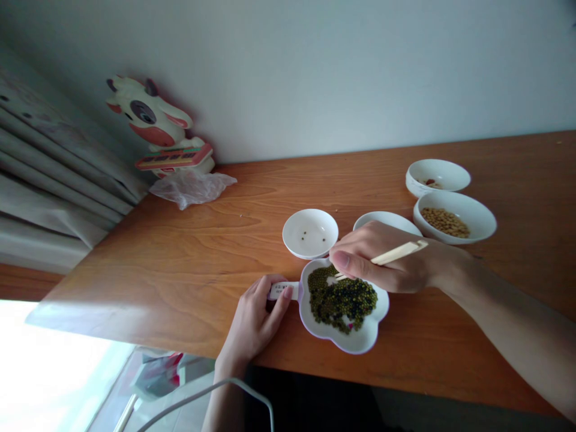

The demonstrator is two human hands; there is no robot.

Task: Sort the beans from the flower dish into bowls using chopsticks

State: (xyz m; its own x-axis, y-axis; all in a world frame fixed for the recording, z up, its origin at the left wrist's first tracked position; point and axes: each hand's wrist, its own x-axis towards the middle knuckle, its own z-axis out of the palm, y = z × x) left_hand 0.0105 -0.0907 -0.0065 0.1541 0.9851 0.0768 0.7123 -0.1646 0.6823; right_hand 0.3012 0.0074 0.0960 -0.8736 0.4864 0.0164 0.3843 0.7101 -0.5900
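Note:
My left hand (258,318) is closed on the short handle of a white, purple-edged dish (360,342) with a scalloped outline. Small green beans (326,300) and darker ones (357,297) lie in the dish. Above its upper edge, my right hand (382,255) grips pale chopsticks (398,253), their tips down among the beans. Just behind the dish stands a white bowl (310,247) with a few small beans in it. Another white bowl (382,217) is partly hidden behind my right hand.
At the right are a bowl (483,225) of tan beans and, behind it, a bowl (456,175) with a few bits. A cow toy (157,120) and a clear plastic bag (193,187) sit at the back left. A cable (229,381) crosses near my left forearm.

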